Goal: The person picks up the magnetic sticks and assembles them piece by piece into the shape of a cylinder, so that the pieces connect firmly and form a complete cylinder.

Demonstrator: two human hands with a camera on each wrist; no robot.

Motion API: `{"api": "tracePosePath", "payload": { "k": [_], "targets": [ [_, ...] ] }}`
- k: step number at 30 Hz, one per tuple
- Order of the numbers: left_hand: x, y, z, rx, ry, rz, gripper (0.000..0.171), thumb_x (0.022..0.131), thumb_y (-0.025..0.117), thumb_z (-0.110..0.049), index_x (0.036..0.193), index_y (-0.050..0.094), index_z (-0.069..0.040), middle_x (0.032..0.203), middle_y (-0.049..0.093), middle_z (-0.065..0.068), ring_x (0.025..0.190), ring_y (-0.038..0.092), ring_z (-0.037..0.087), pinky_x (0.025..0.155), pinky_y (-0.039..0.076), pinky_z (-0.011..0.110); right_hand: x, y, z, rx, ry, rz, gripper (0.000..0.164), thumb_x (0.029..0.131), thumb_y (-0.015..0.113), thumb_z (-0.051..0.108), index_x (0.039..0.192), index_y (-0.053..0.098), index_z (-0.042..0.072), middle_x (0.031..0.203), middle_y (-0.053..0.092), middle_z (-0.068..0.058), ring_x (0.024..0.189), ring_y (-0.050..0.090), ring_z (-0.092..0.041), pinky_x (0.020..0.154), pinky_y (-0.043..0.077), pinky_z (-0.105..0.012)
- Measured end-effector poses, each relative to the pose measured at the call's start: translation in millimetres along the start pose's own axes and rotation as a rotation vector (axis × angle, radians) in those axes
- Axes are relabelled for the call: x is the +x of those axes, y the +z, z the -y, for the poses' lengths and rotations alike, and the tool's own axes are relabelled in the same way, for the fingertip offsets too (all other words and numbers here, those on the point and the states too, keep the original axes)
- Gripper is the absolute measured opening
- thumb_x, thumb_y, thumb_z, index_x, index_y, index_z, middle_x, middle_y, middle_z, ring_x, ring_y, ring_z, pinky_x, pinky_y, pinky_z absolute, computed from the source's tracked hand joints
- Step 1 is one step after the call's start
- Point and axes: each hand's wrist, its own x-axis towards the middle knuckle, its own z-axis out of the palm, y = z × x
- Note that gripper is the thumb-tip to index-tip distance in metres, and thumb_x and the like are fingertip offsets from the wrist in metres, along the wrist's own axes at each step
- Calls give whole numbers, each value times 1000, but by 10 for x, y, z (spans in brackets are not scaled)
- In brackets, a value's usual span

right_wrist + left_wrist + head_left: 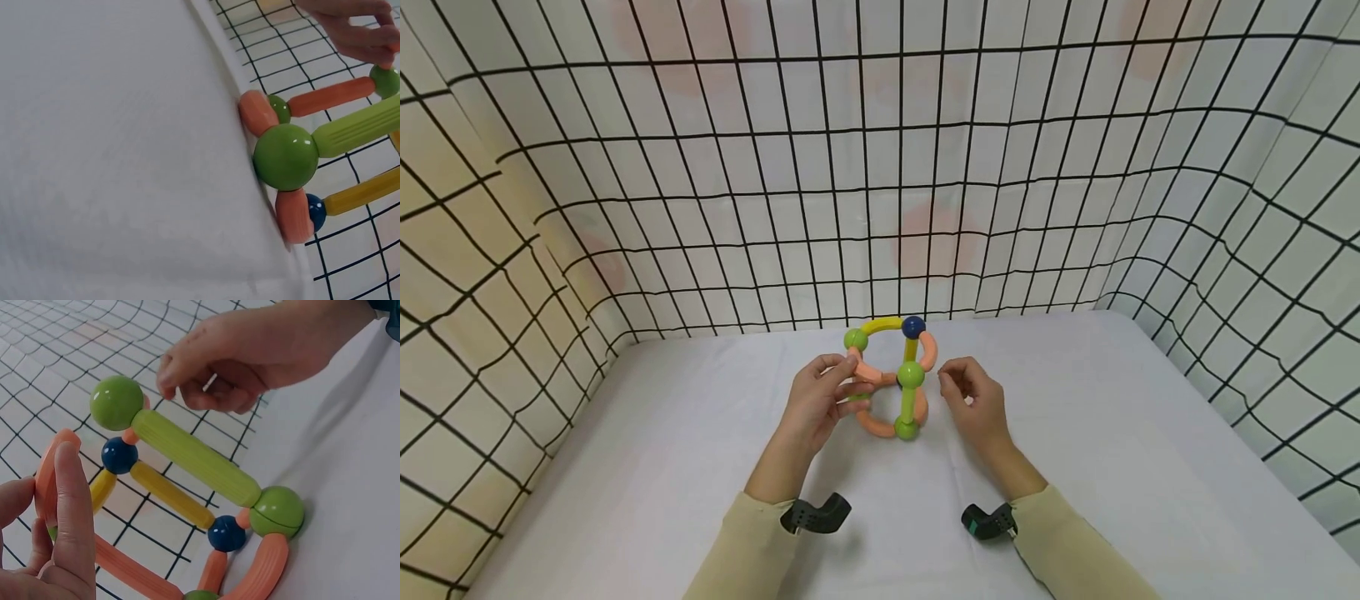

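A magnetic stick-and-ball structure (907, 406) stands on the white tabletop, built from green balls, navy balls and coloured rods. Its curved orange rods ring the base, with a straight green rod (197, 456) and a yellow rod (172, 494) as uprights. On its left side, my left hand (815, 400) pinches a curved orange rod (47, 478) between thumb and fingers, just below the top left green ball (855, 340). My right hand (979, 404) hovers at the right of the structure, fingers loosely bent with nothing seen in them, near the upper green ball (117, 403).
White cloth covers the table (1075, 400). A white backdrop with a black grid (865, 158) rises behind it and along both sides. Black bands with devices are strapped at the left wrist (816, 514) and right wrist (988, 522).
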Motion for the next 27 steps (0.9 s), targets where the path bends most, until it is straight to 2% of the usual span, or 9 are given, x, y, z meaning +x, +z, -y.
{"api": "tracePosePath", "payload": {
  "k": [3,8,16,27],
  "targets": [
    [-4,-3,-1,-4,0,5,26,96,68,-26,108,52,-9,90,66,-1,77,73,13,63,60,28,43,-38,185,30,-48,-40,19,88,58,-11,106,59,-6,76,62,-10,65,49,-3,56,42,-18],
    [-1,-8,-1,-10,6,13,24,97,66,-24,108,52,-9,91,66,-1,77,73,13,64,61,28,94,-108,462,62,-128,20,33,86,59,-13,118,55,-9,74,59,-12,61,47,-6,54,42,-20],
    [-3,-12,6,-13,7,20,22,98,65,-21,111,51,-9,92,66,-2,77,74,12,64,61,28,109,-74,541,82,-138,100,41,83,70,-10,122,61,-6,73,61,-10,60,45,-8,51,38,-22],
    [4,-3,15,-5,23,29,22,98,66,-21,107,49,-10,89,67,-1,80,75,15,66,61,30,104,-42,601,29,-124,132,35,82,72,-9,116,65,-2,76,62,-7,63,43,-5,52,34,-19]
  ]
}}
